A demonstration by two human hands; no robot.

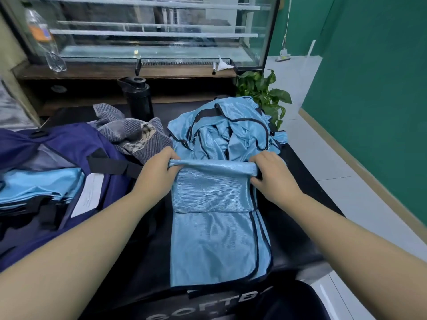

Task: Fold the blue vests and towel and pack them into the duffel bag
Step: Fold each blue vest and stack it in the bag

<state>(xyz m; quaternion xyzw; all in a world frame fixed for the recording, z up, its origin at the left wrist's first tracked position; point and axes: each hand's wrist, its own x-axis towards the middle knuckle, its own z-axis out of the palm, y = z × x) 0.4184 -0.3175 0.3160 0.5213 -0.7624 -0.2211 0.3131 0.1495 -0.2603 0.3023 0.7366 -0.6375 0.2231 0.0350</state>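
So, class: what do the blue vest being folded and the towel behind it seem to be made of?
Blue vest: likely thin synthetic mesh, going by its sheen and fine ribbed weave, with dark binding on the edges. Towel: soft grey-striped woven cloth, matte, probably cotton.

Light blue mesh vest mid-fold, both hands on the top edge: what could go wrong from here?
1. The left hand and right hand grip only the rolled end of the light blue mesh vest; the slippery layers may slide apart.
2. The loose pile of unfolded blue vests touches the fold and could snag.
3. The black water bottle behind the striped grey towel might tip.
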